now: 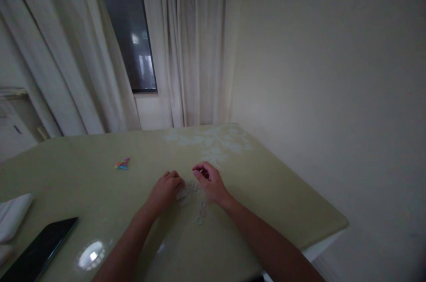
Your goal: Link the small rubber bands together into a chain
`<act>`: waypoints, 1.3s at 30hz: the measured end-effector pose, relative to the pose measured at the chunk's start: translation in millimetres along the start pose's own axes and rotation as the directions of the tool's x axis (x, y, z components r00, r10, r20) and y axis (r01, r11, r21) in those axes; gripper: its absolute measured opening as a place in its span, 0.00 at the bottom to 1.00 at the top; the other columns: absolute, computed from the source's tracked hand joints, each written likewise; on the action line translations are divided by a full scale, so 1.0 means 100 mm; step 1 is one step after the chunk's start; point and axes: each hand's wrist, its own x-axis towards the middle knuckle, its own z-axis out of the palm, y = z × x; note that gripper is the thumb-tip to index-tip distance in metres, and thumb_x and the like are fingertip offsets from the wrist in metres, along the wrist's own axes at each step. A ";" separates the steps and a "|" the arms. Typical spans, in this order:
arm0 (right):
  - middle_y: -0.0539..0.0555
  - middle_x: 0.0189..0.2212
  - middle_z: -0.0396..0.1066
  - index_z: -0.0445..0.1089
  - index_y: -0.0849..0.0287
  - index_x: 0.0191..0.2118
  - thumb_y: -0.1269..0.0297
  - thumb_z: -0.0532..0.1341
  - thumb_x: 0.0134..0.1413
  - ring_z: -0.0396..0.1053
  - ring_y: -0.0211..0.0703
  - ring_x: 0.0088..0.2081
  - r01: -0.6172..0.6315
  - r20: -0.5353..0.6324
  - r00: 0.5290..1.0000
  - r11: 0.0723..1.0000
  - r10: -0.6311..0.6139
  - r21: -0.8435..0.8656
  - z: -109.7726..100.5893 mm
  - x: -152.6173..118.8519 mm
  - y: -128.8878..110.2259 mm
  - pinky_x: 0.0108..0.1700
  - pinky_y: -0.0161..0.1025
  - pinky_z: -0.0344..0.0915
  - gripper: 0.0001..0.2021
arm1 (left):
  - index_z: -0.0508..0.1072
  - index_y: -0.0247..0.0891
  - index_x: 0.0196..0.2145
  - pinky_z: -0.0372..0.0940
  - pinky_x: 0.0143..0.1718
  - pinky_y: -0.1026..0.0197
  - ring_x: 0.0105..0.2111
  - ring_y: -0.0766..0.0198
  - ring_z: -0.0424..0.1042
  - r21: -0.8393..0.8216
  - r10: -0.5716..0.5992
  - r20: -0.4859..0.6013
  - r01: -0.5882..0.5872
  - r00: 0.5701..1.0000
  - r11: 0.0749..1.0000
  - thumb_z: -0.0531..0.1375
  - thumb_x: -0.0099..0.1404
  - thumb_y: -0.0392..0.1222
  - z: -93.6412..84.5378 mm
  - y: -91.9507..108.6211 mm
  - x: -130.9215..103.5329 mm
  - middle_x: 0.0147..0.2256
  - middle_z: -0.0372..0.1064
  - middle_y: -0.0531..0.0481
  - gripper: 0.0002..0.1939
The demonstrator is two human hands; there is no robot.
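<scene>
Though translucent, round rings (199, 223) near fingers (203, 165).

L hand (169, 185) & R hand (212, 181) nr clear rings (193, 186) on tbl (266, 197); colourful pcs (122, 164) farther L.

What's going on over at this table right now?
Someone is handling small pale rings on the table. The left hand is beside a clear item too blurred to identify. The right hand is just above the rings, thumb and fingertips close together; whether it holds one isn't clear. A small colourful pile lies farther off, to the left.
</scene>
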 end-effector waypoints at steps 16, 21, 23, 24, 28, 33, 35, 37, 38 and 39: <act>0.50 0.32 0.71 0.74 0.59 0.41 0.63 0.61 0.63 0.65 0.37 0.30 0.008 0.030 1.000 0.999 -0.007 -0.047 -0.08 0.06 0.10 0.32 0.34 0.61 0.07 | 0.82 0.40 0.35 0.64 0.48 0.54 0.42 0.52 0.73 -0.038 0.008 0.014 -0.008 1.000 0.999 0.57 0.70 0.46 -0.10 0.17 -0.09 0.40 0.77 0.42 0.14; 0.52 0.33 0.72 0.76 0.61 0.37 0.70 0.64 0.61 0.67 0.39 0.34 0.113 0.256 0.967 0.907 -0.006 -0.407 -0.29 0.16 0.23 0.39 0.36 0.61 0.02 | 0.80 0.38 0.35 0.63 0.48 0.53 0.43 0.52 0.73 0.029 0.033 0.018 -0.034 0.999 0.999 0.56 0.71 0.43 -0.08 0.20 -0.10 0.40 0.76 0.42 0.14; 0.53 0.35 0.71 0.77 0.61 0.36 0.73 0.65 0.60 0.68 0.40 0.36 0.148 0.297 0.955 0.826 0.025 -0.545 -0.35 0.18 0.28 0.41 0.36 0.61 0.02 | 0.80 0.39 0.35 0.63 0.48 0.52 0.43 0.52 0.73 0.034 0.036 0.021 -0.036 0.999 0.999 0.55 0.71 0.43 -0.07 0.18 -0.10 0.40 0.77 0.43 0.14; 0.53 0.35 0.71 0.77 0.61 0.36 0.73 0.65 0.60 0.68 0.40 0.37 0.151 0.304 0.952 0.800 0.041 -0.580 -0.36 0.18 0.31 0.41 0.36 0.61 0.03 | 0.80 0.39 0.35 0.63 0.48 0.52 0.43 0.52 0.73 0.035 0.032 0.021 -0.033 0.999 0.999 0.55 0.71 0.43 -0.07 0.16 -0.10 0.41 0.77 0.43 0.14; 0.53 0.39 0.71 0.79 0.59 0.40 0.70 0.68 0.59 0.68 0.38 0.36 0.183 0.376 0.925 0.809 0.050 -0.558 -0.33 0.14 0.35 0.41 0.34 0.62 0.03 | 0.81 0.40 0.36 0.63 0.49 0.53 0.43 0.52 0.73 0.034 0.000 0.016 0.000 1.000 0.999 0.57 0.70 0.42 -0.11 0.11 -0.12 0.41 0.78 0.44 0.12; 0.53 0.40 0.71 0.80 0.57 0.41 0.69 0.70 0.59 0.70 0.41 0.42 0.293 0.474 0.880 0.800 -0.012 -0.523 -0.22 0.07 0.36 0.45 0.35 0.63 0.05 | 0.82 0.41 0.39 0.64 0.49 0.53 0.44 0.53 0.75 0.015 -0.006 0.020 0.005 1.000 1.000 0.58 0.68 0.41 -0.14 0.08 -0.15 0.42 0.79 0.45 0.11; 0.54 0.40 0.72 0.80 0.58 0.40 0.70 0.68 0.60 0.70 0.42 0.43 0.307 0.480 0.877 0.769 -0.001 -0.560 -0.19 0.06 0.35 0.45 0.35 0.62 0.04 | 0.83 0.42 0.39 0.64 0.50 0.53 0.45 0.52 0.75 0.015 0.007 0.020 -0.007 1.000 1.000 0.58 0.69 0.41 -0.12 0.08 -0.15 0.43 0.80 0.45 0.12; 0.54 0.40 0.72 0.79 0.59 0.39 0.70 0.66 0.62 0.69 0.42 0.43 0.322 0.479 0.878 0.728 0.009 -0.605 -0.17 0.05 0.35 0.44 0.36 0.62 0.04 | 0.84 0.42 0.38 0.63 0.51 0.52 0.46 0.52 0.75 0.017 0.022 0.013 -0.022 1.000 1.000 0.57 0.70 0.42 -0.10 0.07 -0.15 0.45 0.80 0.44 0.14; 0.55 0.40 0.72 0.78 0.60 0.39 0.69 0.65 0.62 0.69 0.43 0.43 0.341 0.484 0.875 0.702 0.006 -0.626 -0.16 0.04 0.35 0.44 0.36 0.62 0.04 | 0.84 0.43 0.37 0.63 0.51 0.51 0.47 0.51 0.75 0.022 0.025 0.008 -0.026 1.000 0.999 0.56 0.71 0.42 -0.09 0.07 -0.15 0.45 0.80 0.44 0.15; 0.56 0.40 0.72 0.78 0.61 0.40 0.69 0.64 0.63 0.69 0.43 0.43 0.366 0.490 0.872 0.670 -0.003 -0.646 -0.15 0.04 0.35 0.44 0.37 0.62 0.04 | 0.84 0.43 0.37 0.63 0.51 0.50 0.47 0.51 0.75 0.029 0.023 0.003 -0.023 1.000 0.999 0.56 0.71 0.42 -0.08 0.07 -0.14 0.46 0.80 0.44 0.15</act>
